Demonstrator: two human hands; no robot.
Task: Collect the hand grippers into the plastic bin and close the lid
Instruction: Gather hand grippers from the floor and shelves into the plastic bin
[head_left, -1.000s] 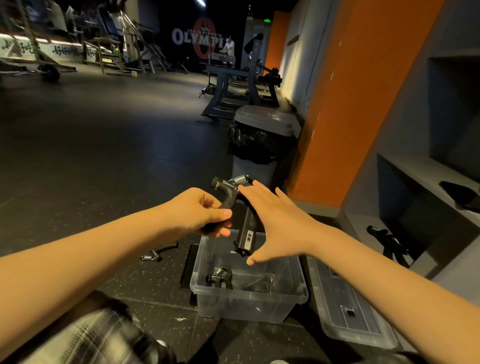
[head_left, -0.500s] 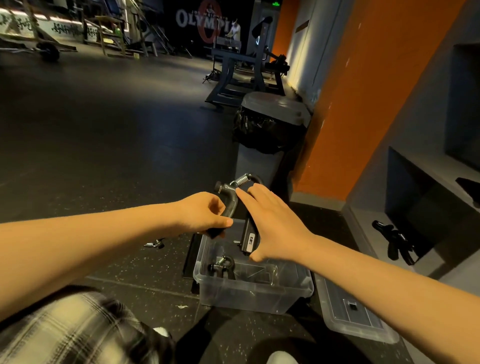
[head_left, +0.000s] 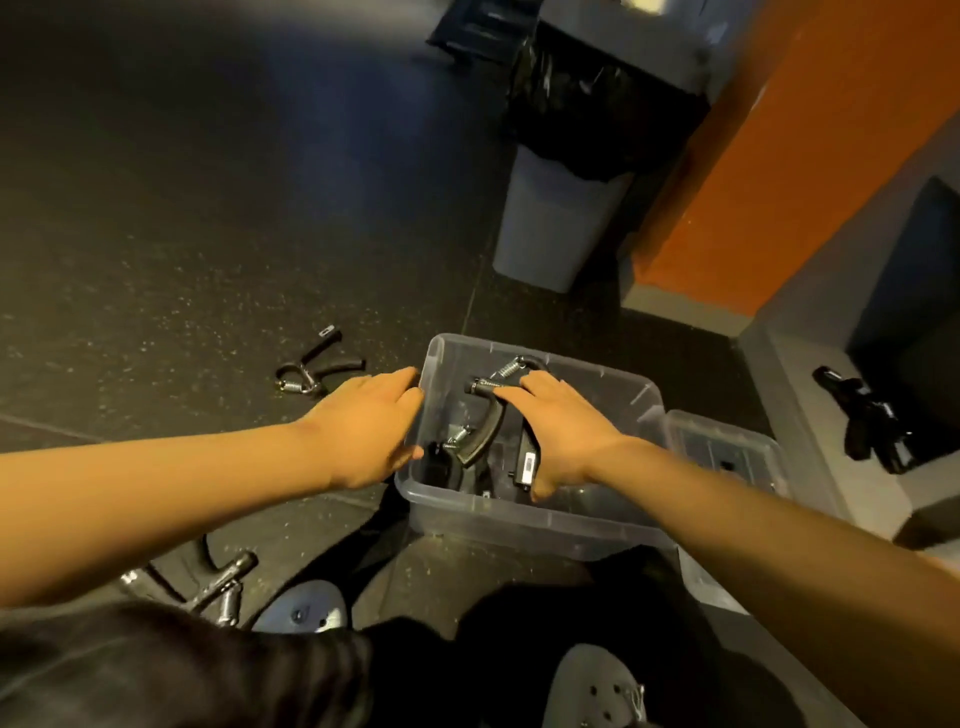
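A clear plastic bin stands on the dark floor in front of me. My right hand is inside it and holds a black hand gripper by its right handle, spring end pointing away. Another gripper lies on the bin's bottom. My left hand is open with nothing in it, fingers against the bin's left wall. The clear lid lies on the floor just right of the bin. One more gripper lies on the floor to the left, and another near my left knee.
A grey trash can with a black liner stands behind the bin, against an orange wall. A low grey shelf at the right holds more black grippers. My legs and shoes fill the bottom edge.
The camera tipped down. My left hand let go of the gripper and moved to the bin's left wall. My right hand lowered the gripper into the bin.
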